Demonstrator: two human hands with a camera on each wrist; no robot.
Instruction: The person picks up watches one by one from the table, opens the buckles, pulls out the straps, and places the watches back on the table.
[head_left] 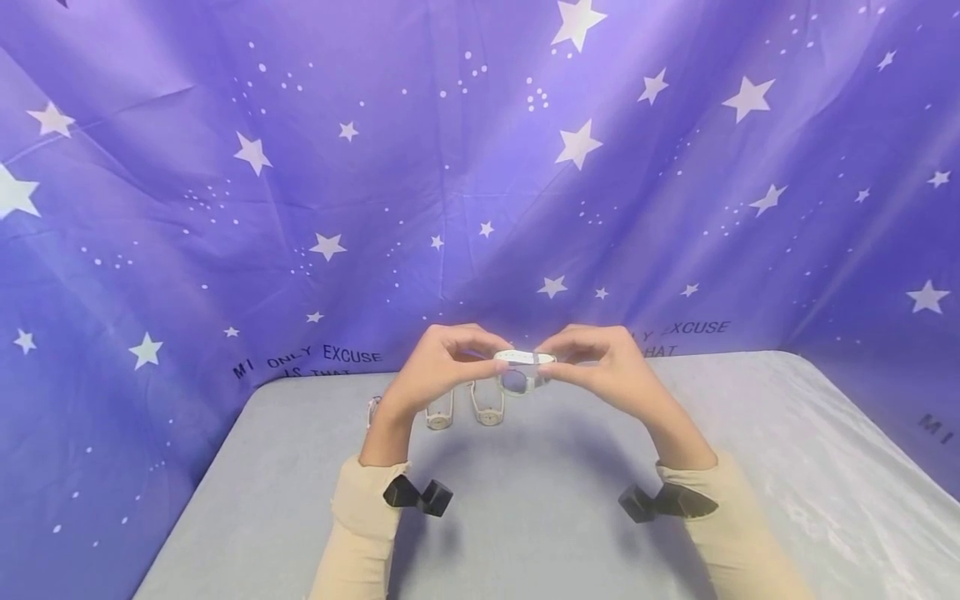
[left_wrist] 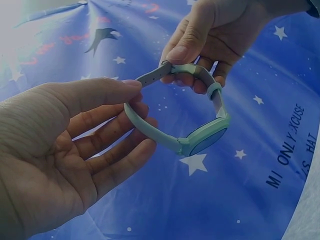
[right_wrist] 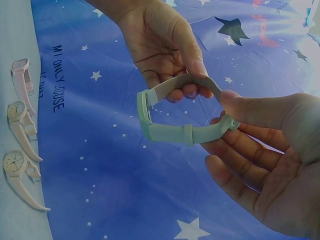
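Observation:
A wristwatch (left_wrist: 209,136) with a pale mint-green strap is held up above the table, bent into a loop with its dial hanging at the bottom in the head view. My left hand (head_left: 435,362) pinches the holed strap part between thumb and fingers. From the other side, my right hand (head_left: 611,367) pinches the strap at the buckle (right_wrist: 232,122). The holed strap end (left_wrist: 154,76) reaches the buckle, right at the right thumb in the left wrist view. A strap loop (right_wrist: 188,134) sits between the case and the buckle.
Several other watches lie on the grey cloth-covered table (head_left: 525,517): a pink one (right_wrist: 22,82) and two cream ones (right_wrist: 14,162), left of and below the hands in the head view. A purple star-printed curtain (head_left: 450,167) hangs behind the table.

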